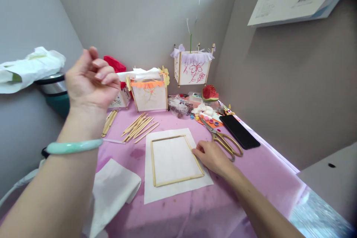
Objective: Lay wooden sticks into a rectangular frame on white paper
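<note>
A rectangular frame of thin wooden sticks lies flat on a sheet of white paper. At its right side, my right hand rests low with bent fingers, their tips pinched against the right-hand stick. My left hand is raised at the left, palm toward me and fingers curled in; I see nothing inside it. A pale green bangle circles that wrist. Behind the paper is a pile of loose wooden sticks. Gold-handled scissors lie just beyond my right hand.
Decorated paper lanterns stand at the back, and another lantern hangs by the wall. A black phone lies at the right, near small paint pots. White cloth lies front left. A teal tumbler stands behind my left arm.
</note>
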`<state>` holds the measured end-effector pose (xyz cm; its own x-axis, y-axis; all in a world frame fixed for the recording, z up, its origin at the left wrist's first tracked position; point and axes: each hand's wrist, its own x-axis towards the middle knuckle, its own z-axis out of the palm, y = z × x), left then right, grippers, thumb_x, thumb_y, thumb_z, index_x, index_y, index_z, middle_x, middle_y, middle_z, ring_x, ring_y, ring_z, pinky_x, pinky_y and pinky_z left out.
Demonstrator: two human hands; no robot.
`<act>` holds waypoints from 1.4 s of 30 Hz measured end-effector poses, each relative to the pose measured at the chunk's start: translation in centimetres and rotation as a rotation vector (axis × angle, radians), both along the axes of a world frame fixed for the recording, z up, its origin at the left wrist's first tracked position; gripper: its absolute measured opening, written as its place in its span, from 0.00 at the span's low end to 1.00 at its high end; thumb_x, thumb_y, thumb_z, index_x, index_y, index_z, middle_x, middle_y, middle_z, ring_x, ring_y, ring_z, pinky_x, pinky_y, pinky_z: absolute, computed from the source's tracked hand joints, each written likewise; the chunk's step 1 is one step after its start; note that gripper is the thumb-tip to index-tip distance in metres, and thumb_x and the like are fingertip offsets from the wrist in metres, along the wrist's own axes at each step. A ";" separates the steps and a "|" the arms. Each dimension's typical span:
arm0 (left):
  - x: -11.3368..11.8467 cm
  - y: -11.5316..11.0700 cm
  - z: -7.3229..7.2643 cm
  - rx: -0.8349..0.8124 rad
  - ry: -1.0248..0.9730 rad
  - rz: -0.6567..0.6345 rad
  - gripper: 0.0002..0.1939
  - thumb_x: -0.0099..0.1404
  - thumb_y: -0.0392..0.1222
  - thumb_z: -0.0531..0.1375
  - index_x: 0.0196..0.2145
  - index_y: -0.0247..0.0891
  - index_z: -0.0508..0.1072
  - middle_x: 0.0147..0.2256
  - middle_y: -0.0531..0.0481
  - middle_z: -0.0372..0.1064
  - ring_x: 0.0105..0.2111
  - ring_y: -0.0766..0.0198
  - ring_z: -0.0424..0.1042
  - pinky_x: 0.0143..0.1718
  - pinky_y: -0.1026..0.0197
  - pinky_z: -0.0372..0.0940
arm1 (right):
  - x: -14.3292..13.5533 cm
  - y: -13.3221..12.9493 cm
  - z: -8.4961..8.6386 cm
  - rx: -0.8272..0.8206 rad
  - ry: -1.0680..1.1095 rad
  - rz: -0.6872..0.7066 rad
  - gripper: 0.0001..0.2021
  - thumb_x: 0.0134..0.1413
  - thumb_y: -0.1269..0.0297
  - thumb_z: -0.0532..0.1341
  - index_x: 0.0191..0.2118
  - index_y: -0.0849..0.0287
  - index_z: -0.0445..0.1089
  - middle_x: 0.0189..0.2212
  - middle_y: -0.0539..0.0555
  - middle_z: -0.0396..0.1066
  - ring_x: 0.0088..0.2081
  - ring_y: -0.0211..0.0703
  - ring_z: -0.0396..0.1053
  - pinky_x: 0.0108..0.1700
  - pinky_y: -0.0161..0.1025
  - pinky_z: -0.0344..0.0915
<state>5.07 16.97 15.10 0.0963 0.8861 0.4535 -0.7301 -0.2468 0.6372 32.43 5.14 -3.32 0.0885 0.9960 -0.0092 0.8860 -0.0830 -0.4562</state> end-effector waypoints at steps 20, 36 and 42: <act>-4.6 -3.3 1.5 0.209 -0.029 0.342 0.11 0.70 0.39 0.45 0.34 0.38 0.65 0.18 0.61 0.53 0.15 0.73 0.45 0.16 0.67 0.42 | -18.7 -5.4 -3.4 0.505 -0.033 1.080 0.32 0.56 0.37 0.42 0.54 0.57 0.59 0.54 0.56 0.62 0.55 0.52 0.56 0.55 0.57 0.55; 3.8 -12.9 -15.1 0.048 1.206 0.373 0.07 0.60 0.43 0.59 0.33 0.39 0.74 0.26 0.53 0.67 0.26 0.66 0.65 0.27 0.64 0.60 | -4.3 -4.7 -0.1 0.394 0.339 0.308 0.09 0.58 0.67 0.52 0.31 0.59 0.67 0.28 0.52 0.68 0.30 0.37 0.64 0.33 0.34 0.58; 8.8 -16.4 -19.8 0.520 1.545 0.457 0.08 0.62 0.33 0.55 0.35 0.41 0.74 0.31 0.48 0.68 0.34 0.57 0.65 0.34 0.54 0.60 | 0.8 -1.8 -0.4 0.088 0.167 0.012 0.12 0.53 0.61 0.57 0.21 0.59 0.65 0.19 0.48 0.68 0.24 0.36 0.62 0.26 0.33 0.50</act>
<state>13.84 0.59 -4.72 0.4927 0.7628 0.4188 0.6368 -0.6441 0.4238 33.24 3.29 -3.74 0.0810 0.9946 0.0643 0.7981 -0.0261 -0.6020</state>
